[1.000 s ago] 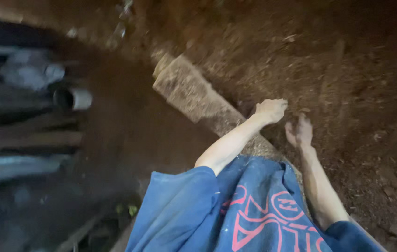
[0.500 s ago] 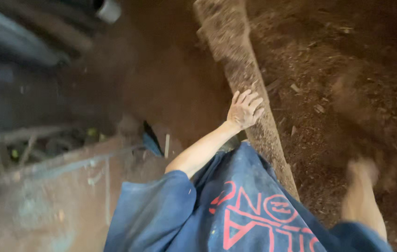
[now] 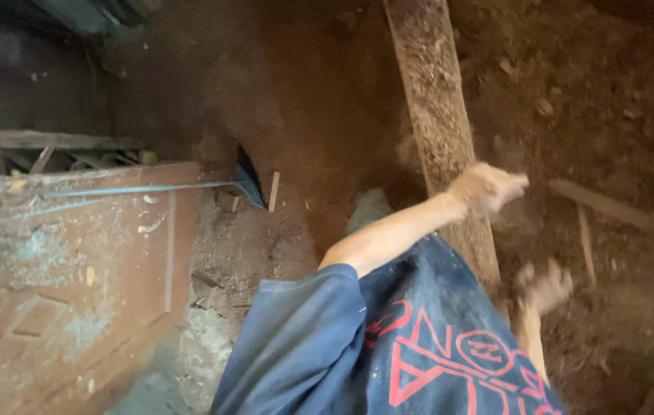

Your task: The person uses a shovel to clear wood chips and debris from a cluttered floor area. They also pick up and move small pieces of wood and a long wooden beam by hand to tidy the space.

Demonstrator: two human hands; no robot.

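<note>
Dirt is coating the left hand (image 3: 487, 189), fingers loosely curled over the soil-crusted plank (image 3: 438, 131); the blurred right hand (image 3: 546, 287), grip unclear, is hovering above loose soil (image 3: 611, 115), risking slipping.

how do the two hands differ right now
The left hand is raised over the soil-caked wooden plank, loosely curled and fairly sharp. The right hand is lower, over the loose soil right of the plank, fingers spread and motion-blurred. Both are bare, dusted with soil, and hold nothing visible.
</note>
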